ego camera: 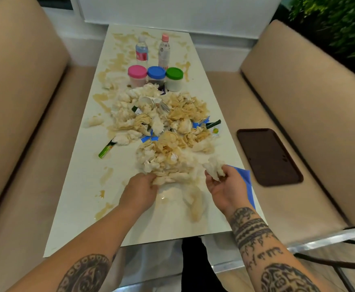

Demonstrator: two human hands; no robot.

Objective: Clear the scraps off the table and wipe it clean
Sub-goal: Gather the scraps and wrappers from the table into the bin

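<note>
The left hand (139,189) lies at the near edge of the big heap of crumpled, stained tissues (164,131), its fingers curled into the nearest clump and gripping it; the right hand (225,184) is turned palm-up just right of the heap, its fingers curled round a wad of tissue (214,167); a blue cloth (245,178) lies under that hand on the right edge of the tabletop (84,197). The heap spreads along the middle of the tabletop, mixed with green wrappers (107,149) and blue scraps; a long limp tissue (194,201) lies between the two hands, nearer than the heap; brown spills (106,175) mark the left side. Beyond the heap stand three jars with pink (137,75), blue (156,74) and green (174,77) lids, and two bottles (164,50) farther back. A dark tray (269,155) rests on the right seat (311,127).
</note>
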